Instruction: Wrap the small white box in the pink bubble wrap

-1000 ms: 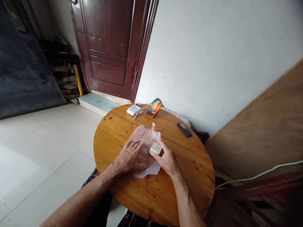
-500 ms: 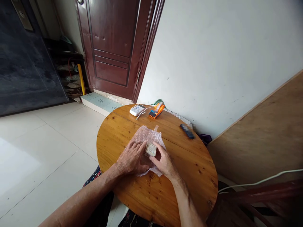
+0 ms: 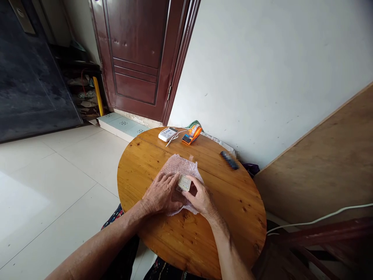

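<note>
You are sitting at a round wooden counter (image 3: pixel 233 206), and both of your hands are working on a sheet of bubble wrap (image 3: pixel 180 165) which is lying spread on it. Your left hand (image 3: pixel 161 194) is resting flat on the near left part of the sheet and pressing it down. Its grip is apart, with the fingers stretched out and the fingertips just beside the small box (image 3: pixel 184 182). Your right hand (image 3: pixel 201 198) is holding this small box, with its grip clamped on the right edge. The box is sitting on the wrap, between your two hands, with its printed face turned up.

As far as I can judge, the wrapping is only at the beginning. The box is already placed on the sheet, but no edge of the sheet is folded over it yet. A short strip of tape (image 3: pixel 191 158) is standing at the far edge of the wrap and is not closing anything.

At the far side of the counter an orange tape dispenser (image 3: pixel 190 135) and a white device (image 3: pixel 166 134) are lying, well apart from your hands.
</note>
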Action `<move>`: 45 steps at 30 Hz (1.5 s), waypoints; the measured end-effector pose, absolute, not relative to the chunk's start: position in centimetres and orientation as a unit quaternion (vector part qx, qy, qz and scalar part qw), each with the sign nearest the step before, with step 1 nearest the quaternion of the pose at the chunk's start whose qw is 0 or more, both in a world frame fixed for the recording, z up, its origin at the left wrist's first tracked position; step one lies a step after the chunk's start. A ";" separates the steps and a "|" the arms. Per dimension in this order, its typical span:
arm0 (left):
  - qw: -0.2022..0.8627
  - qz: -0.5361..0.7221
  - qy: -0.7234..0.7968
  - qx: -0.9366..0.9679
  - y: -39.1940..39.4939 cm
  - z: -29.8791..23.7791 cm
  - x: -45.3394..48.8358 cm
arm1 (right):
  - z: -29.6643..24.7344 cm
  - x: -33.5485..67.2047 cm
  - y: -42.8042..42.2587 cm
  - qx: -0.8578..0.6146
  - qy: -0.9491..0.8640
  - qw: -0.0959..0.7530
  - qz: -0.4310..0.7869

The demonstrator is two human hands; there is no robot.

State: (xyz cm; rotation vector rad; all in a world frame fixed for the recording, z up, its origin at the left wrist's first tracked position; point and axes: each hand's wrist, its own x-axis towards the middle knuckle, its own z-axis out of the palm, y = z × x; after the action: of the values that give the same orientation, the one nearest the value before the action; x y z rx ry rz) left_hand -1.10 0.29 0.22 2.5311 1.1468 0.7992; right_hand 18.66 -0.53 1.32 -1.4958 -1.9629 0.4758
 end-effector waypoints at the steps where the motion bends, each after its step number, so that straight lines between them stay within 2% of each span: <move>1: 0.124 0.276 0.393 0.868 0.3 0.2 -1.1 | 1.2 18.6 -0.5 -0.568 -0.741 0.309 0.182; 17: 0.124 0.271 0.394 0.870 0.3 0.2 -1.1 | 1.2 18.8 -0.5 -0.544 -0.749 0.324 0.196; 26: 0.102 0.263 0.389 0.877 0.4 -0.1 -1.2 | 3.2 21.0 -1.2 -0.569 -0.640 0.377 0.352; 32: 0.101 0.274 0.384 0.876 0.6 -0.2 -1.0 | 5.3 21.1 -2.5 -0.542 -0.695 0.333 0.335; 38: 0.133 0.266 0.396 0.869 0.9 0.1 -0.6 | 4.8 20.0 -3.3 -0.514 -0.739 0.262 0.349; 43: 0.172 0.256 0.458 0.834 0.5 1.9 -2.2 | 4.7 20.2 -3.4 -0.519 -0.730 0.272 0.351; 45: 0.198 0.257 0.439 0.838 0.0 3.1 -3.6 | 5.0 20.6 -3.4 -0.519 -0.723 0.286 0.354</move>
State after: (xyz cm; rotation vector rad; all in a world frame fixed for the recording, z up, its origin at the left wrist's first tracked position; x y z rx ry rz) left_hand -3.65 0.03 3.08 2.3434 1.2288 0.7200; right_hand 20.63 -3.41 5.04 -1.3880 -1.9334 0.9459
